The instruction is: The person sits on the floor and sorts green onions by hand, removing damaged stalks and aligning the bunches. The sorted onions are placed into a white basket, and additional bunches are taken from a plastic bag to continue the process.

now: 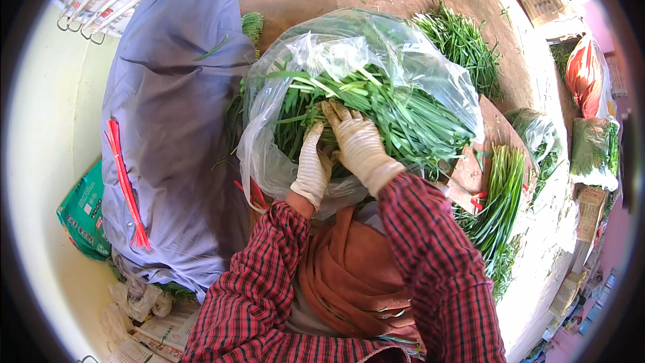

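A large clear plastic bag (272, 106) lies open before me, filled with long flat green leaves, probably garlic chives (418, 116). Both hands wear soiled whitish gloves and reach into the bag's mouth. My left hand (313, 166) is upright at the near side of the leaves, thumb up, its other fingers partly hidden. My right hand (358, 136) rests on the cut ends of the leaves with fingers spread a little. Whether either hand grips any leaves is not clear. Red ties (257, 194) lie beside the bag, near my left forearm.
A grey-purple cloth (171, 111) covers a long heap at left, with a bundle of red ties (123, 181) on it. Loose green leaves (458, 45) lie beyond the bag. At right are a bunch of leaves (499, 201), a brown board (466, 176) and bagged greens (539, 131).
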{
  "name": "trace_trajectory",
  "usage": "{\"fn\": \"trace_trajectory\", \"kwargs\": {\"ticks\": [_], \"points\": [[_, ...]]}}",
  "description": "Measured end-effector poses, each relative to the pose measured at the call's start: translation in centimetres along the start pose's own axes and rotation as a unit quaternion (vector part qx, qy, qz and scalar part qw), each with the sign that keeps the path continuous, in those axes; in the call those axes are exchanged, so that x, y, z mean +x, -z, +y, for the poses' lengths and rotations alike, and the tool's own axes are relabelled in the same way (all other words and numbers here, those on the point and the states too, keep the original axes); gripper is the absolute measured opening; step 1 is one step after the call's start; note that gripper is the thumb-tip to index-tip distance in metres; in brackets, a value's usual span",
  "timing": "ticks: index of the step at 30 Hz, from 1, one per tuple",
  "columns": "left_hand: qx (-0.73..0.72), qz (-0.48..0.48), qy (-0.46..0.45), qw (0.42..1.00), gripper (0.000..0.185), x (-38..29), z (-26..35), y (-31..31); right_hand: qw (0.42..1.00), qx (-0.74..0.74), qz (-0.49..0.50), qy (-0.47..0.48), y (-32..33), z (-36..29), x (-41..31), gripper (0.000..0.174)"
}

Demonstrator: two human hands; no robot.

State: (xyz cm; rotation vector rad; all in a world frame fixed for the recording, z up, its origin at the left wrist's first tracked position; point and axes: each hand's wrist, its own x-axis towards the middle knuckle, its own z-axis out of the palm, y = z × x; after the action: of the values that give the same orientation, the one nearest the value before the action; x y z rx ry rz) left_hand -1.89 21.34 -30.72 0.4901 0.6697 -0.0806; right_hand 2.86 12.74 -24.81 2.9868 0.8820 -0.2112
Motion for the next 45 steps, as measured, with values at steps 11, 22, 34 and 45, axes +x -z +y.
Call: {"fn": "trace_trajectory", "kwargs": {"ticks": [11, 22, 34, 45], "points": [[0.155, -0.044, -0.107, 0.981, 0.043, -1.8, 1.3, -1.2, 0.987, 0.155, 0.036, -0.017, 0.5, 3.0, 2.7, 0.056], [0.056, -0.096, -0.222, 0.969, 0.081, -2.5, -2.3, -4.8, 0.953, 0.278, 0.117, 0.014, 1.5, 3.4, -2.7, 0.059], [0.073, -0.098, -0.208, 0.970, 0.047, -1.5, -2.1, -4.1, 0.971, 0.196, 0.116, -0.077, 2.7, 6.7, 0.0, 0.076], [0.176, -0.157, -0.220, 0.946, 0.044, -2.1, -2.6, -5.4, 0.940, 0.293, 0.174, 0.017, 2.1, 8.9, -1.5, 0.059]]}}
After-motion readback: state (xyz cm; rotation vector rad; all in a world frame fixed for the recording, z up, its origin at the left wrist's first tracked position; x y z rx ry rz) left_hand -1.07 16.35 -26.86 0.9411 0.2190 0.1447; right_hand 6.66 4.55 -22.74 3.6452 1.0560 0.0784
